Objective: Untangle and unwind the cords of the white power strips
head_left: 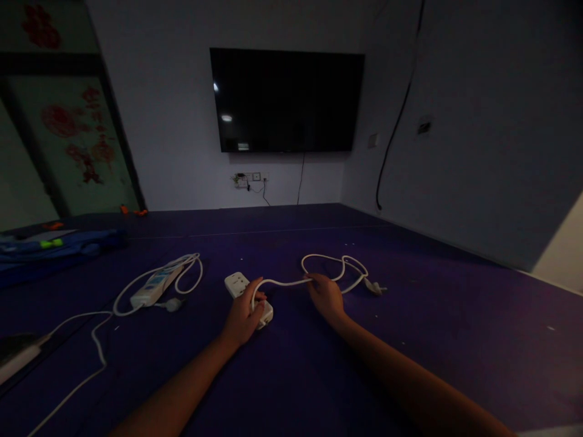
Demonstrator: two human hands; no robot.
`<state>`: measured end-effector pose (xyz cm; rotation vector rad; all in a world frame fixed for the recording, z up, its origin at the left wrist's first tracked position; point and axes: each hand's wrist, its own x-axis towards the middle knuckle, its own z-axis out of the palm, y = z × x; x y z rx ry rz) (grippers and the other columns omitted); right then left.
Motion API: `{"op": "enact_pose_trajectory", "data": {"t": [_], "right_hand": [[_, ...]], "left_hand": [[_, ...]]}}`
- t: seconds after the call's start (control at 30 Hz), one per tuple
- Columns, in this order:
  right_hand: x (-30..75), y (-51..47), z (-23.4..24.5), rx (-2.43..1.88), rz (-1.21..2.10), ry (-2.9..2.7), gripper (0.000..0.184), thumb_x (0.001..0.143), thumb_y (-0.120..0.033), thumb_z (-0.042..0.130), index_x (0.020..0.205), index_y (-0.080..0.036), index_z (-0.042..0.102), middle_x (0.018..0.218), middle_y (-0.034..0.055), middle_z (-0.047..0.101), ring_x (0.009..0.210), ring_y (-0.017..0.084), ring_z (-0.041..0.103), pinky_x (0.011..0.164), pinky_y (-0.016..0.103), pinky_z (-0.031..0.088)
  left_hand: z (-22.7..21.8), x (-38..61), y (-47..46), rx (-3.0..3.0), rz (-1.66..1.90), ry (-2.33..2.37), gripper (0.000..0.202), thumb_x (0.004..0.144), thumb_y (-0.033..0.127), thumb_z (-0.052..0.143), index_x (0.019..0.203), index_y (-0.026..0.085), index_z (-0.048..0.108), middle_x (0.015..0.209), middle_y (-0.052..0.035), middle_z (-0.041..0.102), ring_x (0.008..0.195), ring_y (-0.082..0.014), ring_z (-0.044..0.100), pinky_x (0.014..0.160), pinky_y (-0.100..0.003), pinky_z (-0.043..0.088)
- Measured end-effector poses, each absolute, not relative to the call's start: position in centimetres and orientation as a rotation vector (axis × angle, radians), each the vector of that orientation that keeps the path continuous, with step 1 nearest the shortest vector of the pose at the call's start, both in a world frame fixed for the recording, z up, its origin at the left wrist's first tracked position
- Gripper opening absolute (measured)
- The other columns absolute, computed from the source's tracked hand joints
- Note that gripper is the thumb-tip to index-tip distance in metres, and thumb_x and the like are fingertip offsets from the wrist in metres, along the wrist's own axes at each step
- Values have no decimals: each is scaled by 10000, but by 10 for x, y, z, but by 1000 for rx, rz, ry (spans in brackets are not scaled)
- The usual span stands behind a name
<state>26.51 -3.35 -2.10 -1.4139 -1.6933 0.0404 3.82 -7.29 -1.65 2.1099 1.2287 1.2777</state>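
A white power strip (236,283) lies on the dark purple surface in front of me, and my left hand (245,315) is closed around its middle, hiding part of it. Its white cord (285,283) runs up over that hand and across to the right. My right hand (326,296) pinches the cord between thumb and fingers, a short way right of the strip. Beyond this hand the cord makes loose loops and ends in a plug (375,287) resting on the surface.
To the left lies another power strip (157,284) with its cord looped over it and a plug (172,304) beside it. Another white cord (99,349) trails at the lower left. Blue cloth (91,243) is farther back. A television (289,100) hangs on the far wall.
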Motion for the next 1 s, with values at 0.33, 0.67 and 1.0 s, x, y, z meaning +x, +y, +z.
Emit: {"op": "enact_pose_trajectory", "data": {"t": [0.33,0.67,1.0], "right_hand": [[265,-34,-22,-1322,-3,-1678,265,799,-299,419,936,-210,628,923,43,652,793,179,601,713,297,446],[265,-41,-17,-1126,-36,-1651,252,818,-273,395,942,-199,602,907,52,651,827,179,599,726,287,455],[259,-56,-9,-888,-122,-1716,207,835,-210,385,926,-209,571,916,59,641,876,157,599,782,287,469]], "left_hand": [[-16,39,-73,2137,1266,1267,479,785,292,470,1247,214,371,919,-42,649,884,-185,599,832,-355,420],[-13,40,-75,2161,1252,1312,331,782,342,495,1076,193,462,838,-34,657,795,-179,620,751,-319,456],[-13,41,-73,2060,1305,1287,304,749,350,541,1002,186,502,851,-46,673,811,-192,631,754,-333,468]]}}
